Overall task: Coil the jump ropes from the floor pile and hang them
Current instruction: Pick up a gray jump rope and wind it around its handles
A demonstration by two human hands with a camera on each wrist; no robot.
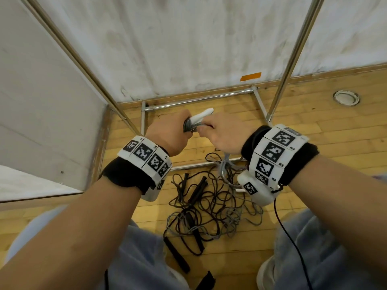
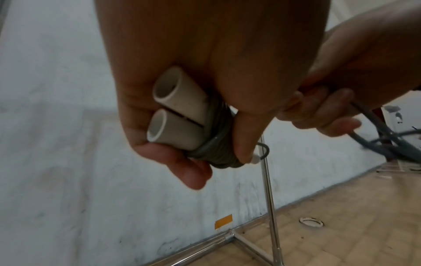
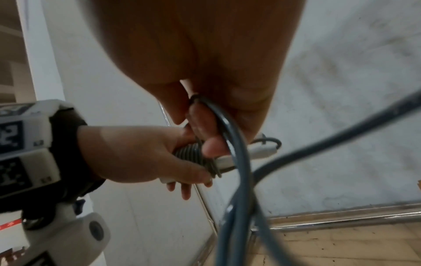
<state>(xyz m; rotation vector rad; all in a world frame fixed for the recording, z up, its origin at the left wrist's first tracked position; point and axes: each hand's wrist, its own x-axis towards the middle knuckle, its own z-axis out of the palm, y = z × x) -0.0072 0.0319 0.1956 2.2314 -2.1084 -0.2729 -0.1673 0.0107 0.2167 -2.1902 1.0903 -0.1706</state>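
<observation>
Jump rope point(image 2: 218, 142) wound on handles point(image 2: 180, 109); left grip point(image 1: 167, 135) clasps handles; right grip point(image 1: 222, 132) pinches cord

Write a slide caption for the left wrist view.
Left hand grips two white handles wound with grey rope.

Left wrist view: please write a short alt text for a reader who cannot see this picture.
A left hand grips two white tube handles side by side, with grey rope wound tightly around them. The right hand beside it holds the loose rope end. Behind are a white wall and a metal rack on wooden floor.
</observation>
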